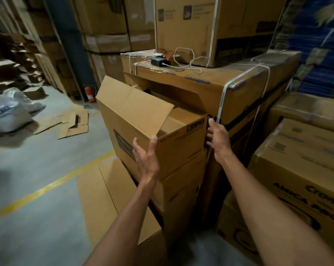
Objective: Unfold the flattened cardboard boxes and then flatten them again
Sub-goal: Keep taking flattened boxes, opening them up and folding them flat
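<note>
An unfolded brown cardboard box (173, 143) stands upright in front of me, its top flaps raised and its mouth open. My left hand (146, 153) lies with straight fingers against the box's left front corner, thumb near the top edge. At the right front corner my right hand (218, 137) touches the box, fingers extended upward between it and the strapped stack. The box's lower flaps (177, 191) hang down, and one wide flap (112, 204) spreads to the lower left near the floor.
A strapped carton stack (235, 96) rises just behind and right of the box, with a black adapter and white cable (160, 60) on top. More printed cartons (300, 169) crowd the right. Flattened cardboard (74, 123), a white sack (8, 112) and a red extinguisher (90, 94) sit on the floor at left.
</note>
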Demonstrator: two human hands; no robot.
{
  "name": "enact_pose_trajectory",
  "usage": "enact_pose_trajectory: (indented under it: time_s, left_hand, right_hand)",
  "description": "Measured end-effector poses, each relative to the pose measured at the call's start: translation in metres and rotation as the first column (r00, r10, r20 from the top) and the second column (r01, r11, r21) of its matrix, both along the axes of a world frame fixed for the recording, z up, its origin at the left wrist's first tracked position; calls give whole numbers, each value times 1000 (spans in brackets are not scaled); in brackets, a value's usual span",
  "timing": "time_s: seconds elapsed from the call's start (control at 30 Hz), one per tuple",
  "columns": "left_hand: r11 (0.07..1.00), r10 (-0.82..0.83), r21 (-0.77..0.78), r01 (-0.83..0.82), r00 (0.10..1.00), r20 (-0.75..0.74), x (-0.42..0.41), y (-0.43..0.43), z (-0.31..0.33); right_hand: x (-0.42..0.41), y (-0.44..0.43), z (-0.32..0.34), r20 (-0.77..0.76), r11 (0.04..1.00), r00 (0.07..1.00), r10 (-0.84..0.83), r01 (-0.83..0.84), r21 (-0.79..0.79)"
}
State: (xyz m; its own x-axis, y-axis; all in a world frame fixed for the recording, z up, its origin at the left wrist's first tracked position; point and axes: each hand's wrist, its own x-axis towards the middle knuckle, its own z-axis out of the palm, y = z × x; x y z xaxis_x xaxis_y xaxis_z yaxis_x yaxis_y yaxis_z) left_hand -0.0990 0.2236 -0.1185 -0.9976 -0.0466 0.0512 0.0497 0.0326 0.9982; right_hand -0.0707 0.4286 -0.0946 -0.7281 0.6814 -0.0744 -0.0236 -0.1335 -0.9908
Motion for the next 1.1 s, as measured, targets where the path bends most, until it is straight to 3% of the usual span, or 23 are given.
enact_pose_trajectory:
  time_s: [0.27, 0.43, 0.6, 0.83, 1.1]
  left_hand:
    - [995, -35, 93, 25, 993, 111, -59, 28, 3]
    - [996, -78, 56, 68, 979, 189, -67, 30, -14]
    - [994, -56, 102, 33, 970, 235, -73, 29, -7]
    - [989, -8, 148, -23, 978, 207, -64, -7, 10]
    - [984, -38, 172, 38, 999, -2, 18, -42, 64]
  right_hand:
    - [-85, 47, 30, 240, 999, 970, -34, 30, 21]
    - [-105, 49, 21, 220, 995, 972, 82, -67, -74]
    - [-108, 47, 3, 337, 988, 934, 113, -142, 60]
    - [-78, 7, -5, 235, 989, 969, 81, -107, 101]
    - [0, -20, 32, -28, 996, 998, 54, -52, 79]
